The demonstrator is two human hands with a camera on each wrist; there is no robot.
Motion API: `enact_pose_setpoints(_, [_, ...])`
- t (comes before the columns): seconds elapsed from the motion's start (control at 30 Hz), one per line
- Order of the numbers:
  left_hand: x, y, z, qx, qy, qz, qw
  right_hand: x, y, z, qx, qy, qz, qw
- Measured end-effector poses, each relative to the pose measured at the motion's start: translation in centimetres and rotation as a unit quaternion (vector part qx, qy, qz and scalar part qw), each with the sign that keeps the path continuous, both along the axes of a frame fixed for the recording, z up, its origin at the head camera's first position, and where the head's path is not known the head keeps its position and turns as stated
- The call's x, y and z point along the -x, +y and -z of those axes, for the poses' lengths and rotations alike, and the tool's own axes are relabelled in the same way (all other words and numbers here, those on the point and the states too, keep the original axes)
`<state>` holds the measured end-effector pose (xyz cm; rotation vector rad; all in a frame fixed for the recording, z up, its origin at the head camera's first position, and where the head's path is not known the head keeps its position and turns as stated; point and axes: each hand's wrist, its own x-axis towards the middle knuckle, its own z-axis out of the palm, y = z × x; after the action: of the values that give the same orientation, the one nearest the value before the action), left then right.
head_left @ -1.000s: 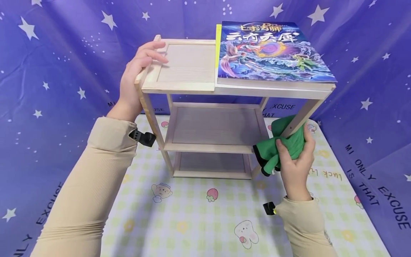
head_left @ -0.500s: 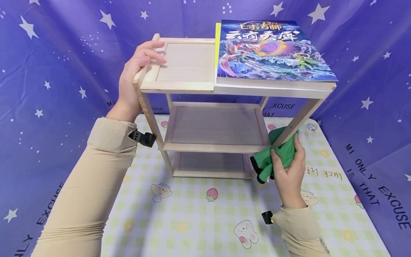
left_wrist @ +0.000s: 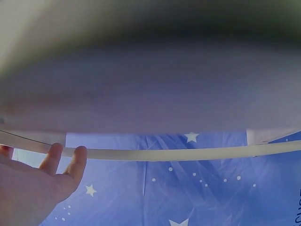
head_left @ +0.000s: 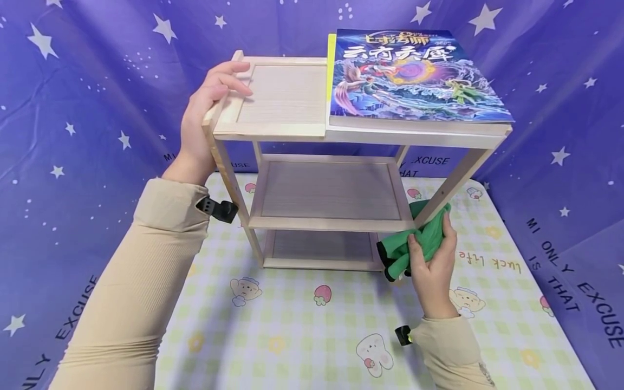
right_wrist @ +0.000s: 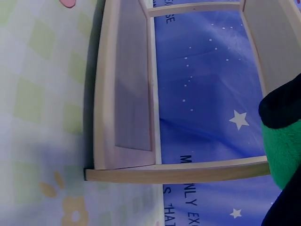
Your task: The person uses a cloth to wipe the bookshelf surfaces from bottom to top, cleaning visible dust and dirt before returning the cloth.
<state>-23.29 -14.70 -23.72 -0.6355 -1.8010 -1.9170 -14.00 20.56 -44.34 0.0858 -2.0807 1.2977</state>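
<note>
A three-tier wooden shelf (head_left: 331, 223) stands upright on the cloth-covered table. At its upper left end, my left hand (head_left: 202, 116) holds the side rail, fingers lying over the top edge; the left wrist view shows several of its fingers (left_wrist: 77, 165) at a pale wooden rail. My right hand (head_left: 434, 273) grips a green cloth (head_left: 431, 235) with black edging, folded around the front right leg (head_left: 453, 184) near the middle tier. Part of the cloth is hidden behind that leg. In the right wrist view, the green cloth (right_wrist: 281, 150) shows at the right edge.
A book with a colourful cover (head_left: 414, 81) lies on the right half of the shelf's top, with a yellow edge showing beside it. A checked tablecloth (head_left: 292, 336) with cartoon prints is underneath. Purple star-patterned curtains (head_left: 107, 108) surround the table on the back and sides.
My right hand and the green cloth have slid down the front right leg, shifting slightly left. My left hand keeps its place on the shelf's upper left end.
</note>
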Motion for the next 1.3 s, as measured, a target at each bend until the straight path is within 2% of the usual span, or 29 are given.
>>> enact_pose_setpoints(0.13, [0.0, 0.0, 0.0, 0.003, -0.003, -0.003, 1.0000, -0.1, -0.2, 0.6, 0.004, -0.002, 0.000, 1.0000])
enact_pose_setpoints(0.23, [-0.1, 0.0, -0.1, 0.004, -0.002, -0.007, 1.0000, 0.0, -0.6, 0.9, 0.016, -0.002, 0.016, 0.9997])
enact_pose_setpoints(0.33, [-0.1, 0.0, -0.2, 0.002, -0.001, -0.008, 1.0000, 0.3, -1.3, 1.0, 0.038, -0.004, 0.062, 0.9973])
enact_pose_setpoints(0.43, [0.0, 0.1, -0.2, 0.002, -0.002, -0.008, 1.0000, 0.9, -2.1, 1.1, 0.076, -0.016, 0.114, 0.9905])
enact_pose_setpoints(0.57, [0.0, 0.2, -0.3, -0.004, -0.008, -0.004, 0.9999, 1.9, -2.8, 1.2, 0.141, -0.014, 0.141, 0.9798])
enact_pose_setpoints(0.7, [-0.2, 0.2, -0.3, -0.015, -0.014, -0.004, 0.9998, 2.3, -3.0, 1.4, 0.165, -0.002, 0.141, 0.9762])
enact_pose_setpoints(0.93, [-0.2, 0.2, -0.4, -0.025, -0.016, 0.004, 0.9996, 2.3, -2.5, 1.8, 0.139, -0.016, 0.124, 0.9823])
enact_pose_setpoints(1.17, [-0.1, 0.3, -0.2, -0.033, -0.014, 0.014, 0.9993, 2.0, -1.6, 2.6, 0.137, -0.067, 0.091, 0.9841])
enact_pose_setpoints(1.3, [-0.1, 0.2, -0.1, -0.031, -0.018, 0.009, 0.9993, 2.0, -1.1, 3.5, 0.133, -0.092, 0.071, 0.9843])
